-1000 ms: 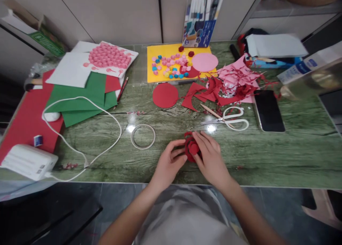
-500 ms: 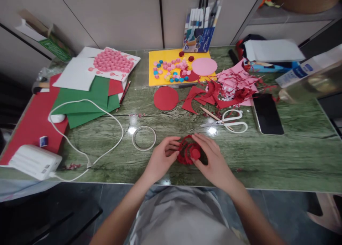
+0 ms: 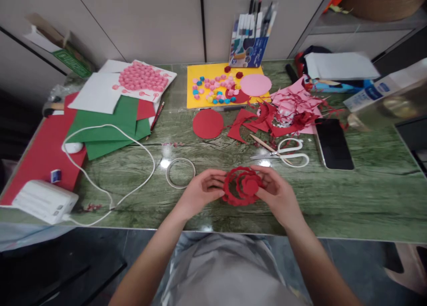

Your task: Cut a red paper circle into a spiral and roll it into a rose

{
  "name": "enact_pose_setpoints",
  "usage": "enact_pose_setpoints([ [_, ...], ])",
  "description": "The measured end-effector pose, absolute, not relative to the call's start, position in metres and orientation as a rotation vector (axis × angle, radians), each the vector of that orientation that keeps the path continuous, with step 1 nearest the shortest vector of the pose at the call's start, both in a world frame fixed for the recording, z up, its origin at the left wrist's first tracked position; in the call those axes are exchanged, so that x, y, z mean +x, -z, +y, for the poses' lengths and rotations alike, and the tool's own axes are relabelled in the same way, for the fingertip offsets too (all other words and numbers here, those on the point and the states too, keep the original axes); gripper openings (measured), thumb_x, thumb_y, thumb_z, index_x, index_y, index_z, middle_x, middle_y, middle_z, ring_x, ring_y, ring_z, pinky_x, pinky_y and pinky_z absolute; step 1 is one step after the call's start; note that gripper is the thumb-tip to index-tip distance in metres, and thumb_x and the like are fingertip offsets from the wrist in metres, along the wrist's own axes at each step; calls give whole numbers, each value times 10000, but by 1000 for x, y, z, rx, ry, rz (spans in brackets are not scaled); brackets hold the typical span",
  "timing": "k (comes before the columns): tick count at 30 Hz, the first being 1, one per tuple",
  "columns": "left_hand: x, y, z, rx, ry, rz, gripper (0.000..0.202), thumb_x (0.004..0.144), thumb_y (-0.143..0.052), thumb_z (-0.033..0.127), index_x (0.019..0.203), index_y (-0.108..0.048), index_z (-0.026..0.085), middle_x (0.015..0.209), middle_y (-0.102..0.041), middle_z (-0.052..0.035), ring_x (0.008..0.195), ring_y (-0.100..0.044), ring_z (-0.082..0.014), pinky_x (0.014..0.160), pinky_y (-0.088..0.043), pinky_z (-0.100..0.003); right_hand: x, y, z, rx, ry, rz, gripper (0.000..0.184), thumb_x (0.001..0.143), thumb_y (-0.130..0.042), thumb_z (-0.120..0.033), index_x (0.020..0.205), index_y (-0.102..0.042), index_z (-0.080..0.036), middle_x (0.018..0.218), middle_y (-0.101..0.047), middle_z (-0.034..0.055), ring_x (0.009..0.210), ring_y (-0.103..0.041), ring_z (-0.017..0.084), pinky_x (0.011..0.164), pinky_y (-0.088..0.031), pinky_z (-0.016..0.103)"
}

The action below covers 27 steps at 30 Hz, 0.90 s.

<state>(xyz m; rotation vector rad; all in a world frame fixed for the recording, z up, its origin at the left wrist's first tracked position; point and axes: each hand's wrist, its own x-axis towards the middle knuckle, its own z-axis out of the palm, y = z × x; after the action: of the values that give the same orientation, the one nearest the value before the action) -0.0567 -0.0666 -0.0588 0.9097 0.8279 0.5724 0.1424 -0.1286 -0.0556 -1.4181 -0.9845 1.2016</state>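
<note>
A red paper spiral (image 3: 251,185) with a scalloped edge is held near the front of the table, its coils partly spread and a round centre showing. My left hand (image 3: 203,190) grips its outer left rim between thumb and fingers. On the other side, my right hand (image 3: 278,194) pinches it by the centre, with the thumb on top and the fingers partly hidden behind the paper. A roll of tape (image 3: 180,160) lies left of my left hand. White-handled scissors (image 3: 293,159) and a pencil (image 3: 262,142) rest beyond my right hand.
A red paper circle (image 3: 208,124) lies behind the spiral, with red and pink paper scraps (image 3: 287,106) to its right. A phone (image 3: 334,143) is at right. A white cable (image 3: 151,172) loops from a white power bank (image 3: 45,201) at left, near green paper (image 3: 103,119).
My right hand has moved slightly right with the spiral's centre. More of the spiral's rings now show between my hands, while my left hand has barely moved.
</note>
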Motion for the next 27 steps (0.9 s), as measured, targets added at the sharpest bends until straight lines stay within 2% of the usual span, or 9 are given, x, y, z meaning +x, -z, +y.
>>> enact_pose_setpoints([
  [2,-55,61,-68,871,-625,856,401,649,-716,104,1021,-582,175,965,-629,-47,839,-606,-131,757,-493,-260,141,57,-131,-1379,-1206,-880,347,767,-641,-251,1099,-543,-256,907,-595,27,810,-588,157,670,-523,269],
  [5,-51,64,-66,867,-726,933,390,661,-699,109,1022,-565,179,979,-614,-43,844,-614,-131,769,-492,-265,132,62,-136,-1409,-1173,-773,436,771,-632,-266,1168,-457,-295,894,-514,18,686,-564,138,433,-477,201],
  [7,-47,65,-62,948,-765,997,375,679,-668,110,1029,-554,178,991,-603,-48,856,-618,-140,784,-495,-284,125,65,-139,-1480,-1104,-788,446,767,-629,-272,1161,-421,-302,968,-483,30,698,-570,144,410,-490,211],
  [11,-40,66,-50,1256,-725,1127,313,706,-585,81,1006,-571,169,1000,-608,-60,862,-614,-140,777,-508,-283,116,70,-143,-1720,-852,-1157,270,816,-542,-250,1081,-490,-248,1121,-424,86,883,-563,196,625,-566,336],
  [13,-37,66,-45,1370,-680,1125,292,717,-553,72,990,-582,170,978,-626,-56,856,-618,-140,761,-518,-276,115,72,-145,-1815,-661,-1437,231,821,-521,-209,1052,-540,-217,1143,-411,107,1017,-512,241,810,-516,429],
  [15,-35,66,-40,1453,-654,1118,289,722,-535,65,983,-588,177,958,-644,-46,849,-625,-138,754,-523,-271,114,71,-146,-1853,-516,-1628,247,817,-520,-182,1061,-558,-194,1144,-418,122,1095,-460,271,911,-440,480],
  [19,-37,65,-34,1562,-613,1137,290,721,-538,60,975,-598,186,940,-662,-32,814,-635,-132,731,-527,-261,117,67,-151,-1879,-321,-1625,338,810,-554,-187,1146,-519,-170,1204,-425,152,1132,-433,286,918,-419,472],
  [22,-39,63,-29,1592,-561,1116,282,711,-568,60,962,-610,181,893,-665,-29,791,-636,-129,720,-528,-257,124,65,-154,-1730,-164,-1646,340,794,-581,-144,1125,-531,-203,1146,-518,116,1091,-483,257,917,-413,448],
  [27,-37,61,-25,1693,-513,1079,298,685,-612,31,938,-623,189,851,-665,-10,772,-630,-121,714,-528,-246,133,69,-149,-1497,-248,-2169,331,833,-516,-98,1140,-554,-215,1124,-630,65,1103,-506,243,887,-407,416],
])
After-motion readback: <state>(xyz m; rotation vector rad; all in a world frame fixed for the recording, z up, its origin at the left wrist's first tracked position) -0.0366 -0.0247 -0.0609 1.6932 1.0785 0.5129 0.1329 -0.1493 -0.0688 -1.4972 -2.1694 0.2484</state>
